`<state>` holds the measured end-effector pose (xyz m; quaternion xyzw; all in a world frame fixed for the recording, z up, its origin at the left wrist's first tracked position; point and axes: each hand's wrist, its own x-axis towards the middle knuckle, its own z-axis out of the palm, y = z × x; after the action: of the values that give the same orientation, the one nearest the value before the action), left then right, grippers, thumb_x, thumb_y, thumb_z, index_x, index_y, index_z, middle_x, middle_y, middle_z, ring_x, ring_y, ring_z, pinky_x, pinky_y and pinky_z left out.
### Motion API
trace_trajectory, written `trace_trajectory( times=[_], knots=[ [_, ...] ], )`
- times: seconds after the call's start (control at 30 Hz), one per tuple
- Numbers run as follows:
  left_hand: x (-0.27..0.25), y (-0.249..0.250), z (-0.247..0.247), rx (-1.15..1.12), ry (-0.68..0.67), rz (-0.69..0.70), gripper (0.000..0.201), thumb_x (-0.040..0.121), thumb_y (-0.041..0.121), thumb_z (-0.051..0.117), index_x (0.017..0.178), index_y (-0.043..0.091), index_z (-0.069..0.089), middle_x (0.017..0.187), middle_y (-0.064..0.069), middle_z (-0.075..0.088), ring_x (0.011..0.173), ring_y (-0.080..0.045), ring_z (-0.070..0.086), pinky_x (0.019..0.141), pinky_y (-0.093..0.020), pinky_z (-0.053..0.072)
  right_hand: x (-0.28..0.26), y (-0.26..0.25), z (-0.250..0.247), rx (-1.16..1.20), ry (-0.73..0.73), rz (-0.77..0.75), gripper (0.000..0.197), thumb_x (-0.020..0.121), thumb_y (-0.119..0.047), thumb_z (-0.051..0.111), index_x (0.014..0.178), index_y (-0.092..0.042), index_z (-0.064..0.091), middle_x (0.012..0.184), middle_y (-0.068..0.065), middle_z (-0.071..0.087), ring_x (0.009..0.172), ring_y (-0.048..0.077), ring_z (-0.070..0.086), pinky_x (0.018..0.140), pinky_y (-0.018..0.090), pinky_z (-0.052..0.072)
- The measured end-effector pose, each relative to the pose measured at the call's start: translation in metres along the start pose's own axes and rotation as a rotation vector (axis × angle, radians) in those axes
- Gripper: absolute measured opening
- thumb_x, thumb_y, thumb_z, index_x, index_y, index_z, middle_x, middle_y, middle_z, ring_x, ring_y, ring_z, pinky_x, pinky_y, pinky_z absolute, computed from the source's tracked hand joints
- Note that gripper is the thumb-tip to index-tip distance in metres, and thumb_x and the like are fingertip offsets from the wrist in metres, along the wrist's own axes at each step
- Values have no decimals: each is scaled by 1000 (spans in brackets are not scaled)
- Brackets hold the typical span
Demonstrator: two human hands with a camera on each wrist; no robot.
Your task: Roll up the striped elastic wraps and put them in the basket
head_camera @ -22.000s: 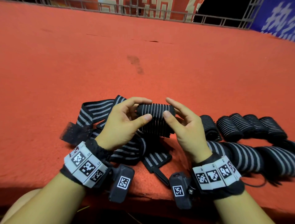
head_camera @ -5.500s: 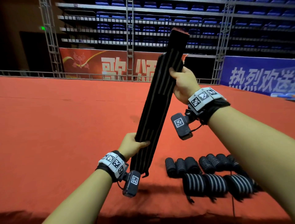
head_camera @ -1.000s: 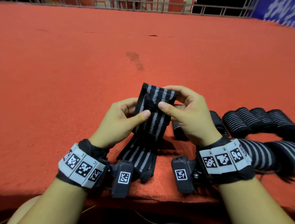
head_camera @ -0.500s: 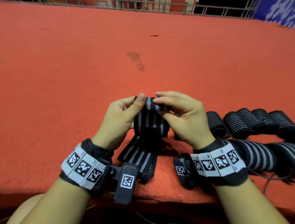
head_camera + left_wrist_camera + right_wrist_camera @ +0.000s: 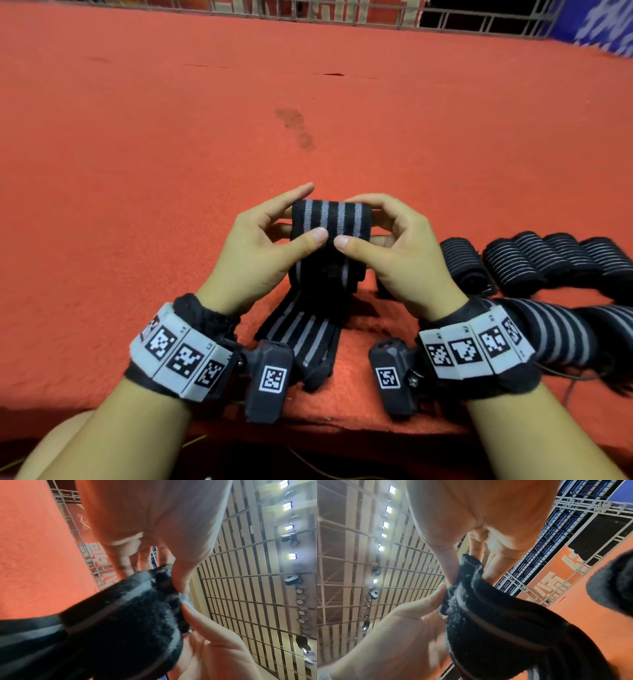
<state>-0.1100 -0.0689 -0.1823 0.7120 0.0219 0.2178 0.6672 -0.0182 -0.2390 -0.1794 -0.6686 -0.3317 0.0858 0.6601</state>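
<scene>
A black elastic wrap with grey stripes [image 5: 330,222] is held up over the red carpet, its top end turned into a small roll. My left hand [image 5: 274,236] and right hand [image 5: 380,236] pinch that roll from either side, thumbs meeting on its near face. The loose tail [image 5: 305,332] hangs down to the carpet edge between my wrists. Both wrist views show the fuzzy black wrap [image 5: 120,615] [image 5: 488,615] pinched between thumb and fingers. No basket is in view.
Several finished rolls [image 5: 534,260] lie in a row on the carpet at the right. More striped wraps [image 5: 561,329] lie beside my right wrist. A dark stain [image 5: 294,130] marks the carpet ahead; a metal railing [image 5: 342,10] runs along the far edge.
The wrap's top end has been turned over into a tighter roll. Both thumbs have come down onto its near face, and the roll sits a little higher.
</scene>
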Motion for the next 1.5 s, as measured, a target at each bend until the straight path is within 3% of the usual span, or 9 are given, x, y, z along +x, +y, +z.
trace_trajectory(
  times=[0.33,0.43,0.6,0.73,0.9,1.03,1.3,1.4,1.5],
  knots=[
    [-3,2,9,-49,-125,-56,28,86,1,72,113,6,70,99,-7,78,90,-18,75,73,-25,57,0,-10,-3,58,161,-211,43,77,9,78,107,-21,69,102,-5,72,97,9,69,82,23,55],
    [-5,5,13,-90,-95,-63,23,85,16,71,106,8,70,90,-2,78,82,-12,74,68,-20,55,-1,-8,2,-29,173,-297,50,74,18,74,102,-23,71,107,5,69,100,3,67,76,14,53],
    [-1,8,10,-245,-53,-198,54,89,61,55,101,12,75,99,-13,74,87,-24,71,65,-27,59,2,3,1,-84,101,-390,59,72,28,60,101,-22,72,119,9,67,117,16,65,92,28,56],
    [0,6,4,-327,-27,-156,32,91,26,67,115,4,70,109,-17,74,99,-28,71,80,-34,60,-1,4,0,-85,-24,-358,55,71,19,49,105,-18,72,131,11,62,126,16,60,99,30,53],
    [3,1,-1,-321,-3,-144,53,82,8,73,132,-1,57,121,-21,69,108,-31,68,89,-36,58,-3,-4,-3,-25,-111,-235,29,83,-3,66,105,-20,73,138,8,58,126,11,58,91,16,50],
    [2,-3,3,-247,4,-104,56,78,8,72,132,6,57,121,-15,71,116,-29,67,99,-39,54,0,0,-1,-38,-54,-95,40,81,-22,75,119,-29,66,127,0,65,110,17,68,92,41,58],
    [-2,-1,6,-62,-191,-126,38,92,21,65,129,11,59,114,2,73,104,-9,69,81,-19,52,1,-4,-4,49,104,-156,39,83,-8,76,120,-14,63,114,8,69,109,24,67,95,45,56],
    [-2,-4,5,1,-215,-102,34,95,12,62,129,7,60,121,-6,72,110,-17,68,91,-28,54,2,-5,-6,132,153,-204,40,86,-4,74,122,-11,60,118,17,65,114,35,62,98,49,54],
    [-3,-2,10,16,-108,-67,27,93,-1,65,118,8,67,108,-4,76,99,-17,72,85,-32,58,1,-9,-3,108,174,-252,41,86,5,72,122,-8,56,116,14,62,111,23,61,95,33,52]
  ],
)
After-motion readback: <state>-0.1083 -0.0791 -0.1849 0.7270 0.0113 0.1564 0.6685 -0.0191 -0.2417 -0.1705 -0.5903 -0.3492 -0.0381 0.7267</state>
